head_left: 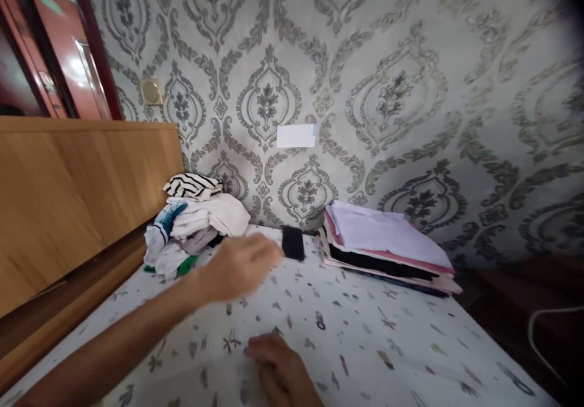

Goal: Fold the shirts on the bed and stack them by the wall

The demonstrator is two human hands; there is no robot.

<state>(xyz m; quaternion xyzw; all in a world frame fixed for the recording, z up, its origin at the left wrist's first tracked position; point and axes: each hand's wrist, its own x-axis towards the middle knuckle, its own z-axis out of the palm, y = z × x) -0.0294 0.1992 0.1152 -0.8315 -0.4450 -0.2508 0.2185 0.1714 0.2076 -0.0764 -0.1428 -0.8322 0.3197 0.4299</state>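
Note:
My left hand (pixel 239 266) is stretched out over the bed, blurred by motion, between a loose heap of white and striped clothes (pixel 194 224) and a black phone (pixel 292 243). It holds nothing that I can see, but its fingers are smeared. My right hand (pixel 278 367) lies low near the bottom edge, fingers resting on the patterned white sheet (pixel 365 334). To the right of the phone is a neat stack of folded clothes (pixel 383 243), pale lilac on top.
A wooden headboard (pixel 77 194) runs along the left. Patterned wallpaper covers the wall behind, with a white slip (pixel 295 135) stuck on it. A white cable (pixel 547 328) hangs off the right side of the bed.

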